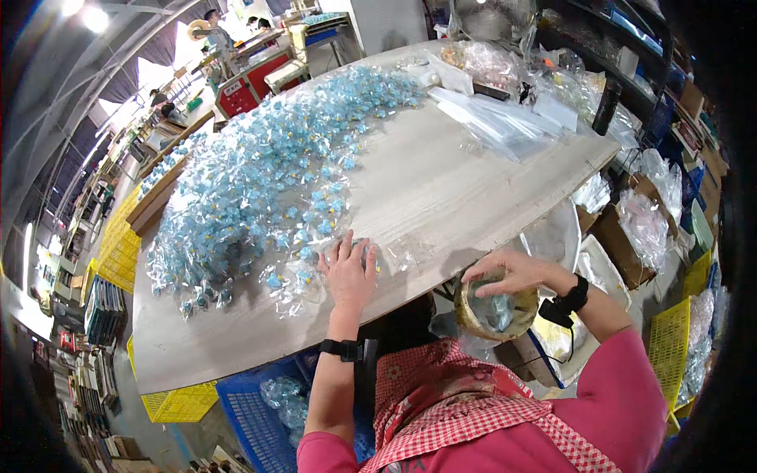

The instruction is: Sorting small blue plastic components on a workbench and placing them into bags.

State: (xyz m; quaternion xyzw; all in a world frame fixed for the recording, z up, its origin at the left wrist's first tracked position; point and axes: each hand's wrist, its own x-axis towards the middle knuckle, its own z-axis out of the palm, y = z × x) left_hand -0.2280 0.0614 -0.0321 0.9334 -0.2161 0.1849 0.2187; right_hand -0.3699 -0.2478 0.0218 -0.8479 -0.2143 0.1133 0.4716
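Observation:
My left hand [349,273] rests on the table with its fingers spread, over a few small clear packets with blue pieces inside. A large heap of these packets [260,165] covers the table's left and far part, and loose ones lie beside my fingertips. Off the table's near edge, my right hand [512,272] is curved over the mouth of a yellowish round tub [521,319], its fingers at the far rim and the thumb over the opening. Clear film and something pale blue [500,309] show inside the tub. Part of the rim is hidden under that hand.
Flat clear plastic bags [497,122] lie on the table [418,197] at the far right, near a fan [493,20]. A blue crate [260,410] with packets stands below the near edge. White bins [603,276], boxes and a yellow basket [670,347] crowd the right. People work far off.

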